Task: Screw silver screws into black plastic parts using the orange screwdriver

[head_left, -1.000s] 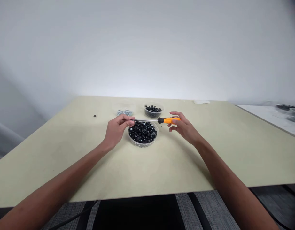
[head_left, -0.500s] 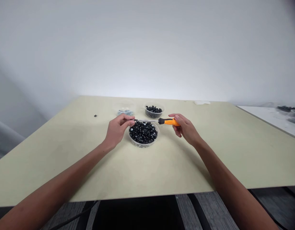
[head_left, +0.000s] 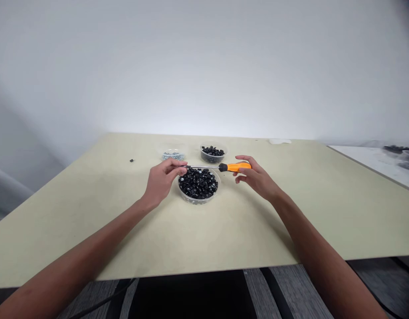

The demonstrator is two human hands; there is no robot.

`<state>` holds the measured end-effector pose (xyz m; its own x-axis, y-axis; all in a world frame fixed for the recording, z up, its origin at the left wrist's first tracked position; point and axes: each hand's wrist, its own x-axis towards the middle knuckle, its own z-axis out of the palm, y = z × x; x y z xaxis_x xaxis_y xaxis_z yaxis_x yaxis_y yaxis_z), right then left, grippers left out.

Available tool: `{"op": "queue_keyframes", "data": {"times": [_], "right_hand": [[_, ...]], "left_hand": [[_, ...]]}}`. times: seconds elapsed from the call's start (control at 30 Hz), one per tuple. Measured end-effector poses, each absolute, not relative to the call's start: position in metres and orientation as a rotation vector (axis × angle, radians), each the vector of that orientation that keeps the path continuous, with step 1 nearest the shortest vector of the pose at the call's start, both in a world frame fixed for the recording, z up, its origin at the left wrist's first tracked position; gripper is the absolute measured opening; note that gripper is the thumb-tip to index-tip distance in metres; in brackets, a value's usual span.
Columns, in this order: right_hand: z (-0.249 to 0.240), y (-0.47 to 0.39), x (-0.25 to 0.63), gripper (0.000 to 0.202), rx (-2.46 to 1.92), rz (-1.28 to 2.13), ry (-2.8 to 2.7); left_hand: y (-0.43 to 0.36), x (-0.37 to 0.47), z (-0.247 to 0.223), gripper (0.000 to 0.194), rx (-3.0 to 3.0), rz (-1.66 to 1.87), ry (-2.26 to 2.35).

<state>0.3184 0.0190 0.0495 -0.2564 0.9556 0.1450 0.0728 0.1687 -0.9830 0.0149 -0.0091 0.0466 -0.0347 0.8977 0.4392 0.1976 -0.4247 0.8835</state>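
Note:
My right hand (head_left: 255, 178) is around the handle of an orange and black screwdriver (head_left: 235, 167), its fingers somewhat loosened and the handle's end against the palm side. The shaft runs level to the left, over the near bowl. At the tip, my left hand (head_left: 162, 178) is closed in a pinch on a small black part, mostly hidden by the fingertips. Below the shaft stands a clear round bowl (head_left: 195, 201) heaped with small black plastic parts (head_left: 199, 182), a few showing silvery screw heads.
Behind it stand a clear tub of small silvery screws (head_left: 173, 155) and a second bowl of black parts (head_left: 213, 153). One loose black piece (head_left: 131, 160) lies on the table (head_left: 151, 243) at left. A white object (head_left: 280, 141) rests by the wall; a white side table (head_left: 367, 161) is at right.
The fingers of my right hand have opened and shifted around the screwdriver handle. My left hand has stayed almost still, with the shaft level as before.

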Motion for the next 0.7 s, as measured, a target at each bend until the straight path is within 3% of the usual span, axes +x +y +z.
{"op": "queue_keyframes", "data": {"times": [0.17, 0.37, 0.53, 0.7], "right_hand": [[0.0502, 0.0190, 0.3175, 0.045, -1.140, 1.079, -1.519], [0.0503, 0.0169, 0.3167, 0.046, -1.028, 1.208, -1.526], [0.0501, 0.0168, 0.3156, 0.044, -1.173, 1.045, -1.538], [0.0495, 0.0165, 0.3164, 0.047, -1.021, 1.206, -1.546]], "left_hand": [[-0.0083, 0.0146, 0.0456, 0.010, 1.653, 1.507, 1.146], [-0.0080, 0.0143, 0.0451, 0.014, 1.629, 1.515, 1.171], [-0.0078, 0.0143, 0.0452, 0.014, 1.636, 1.504, 1.130], [-0.0088, 0.0142, 0.0457, 0.013, 1.627, 1.529, 1.150]]}}
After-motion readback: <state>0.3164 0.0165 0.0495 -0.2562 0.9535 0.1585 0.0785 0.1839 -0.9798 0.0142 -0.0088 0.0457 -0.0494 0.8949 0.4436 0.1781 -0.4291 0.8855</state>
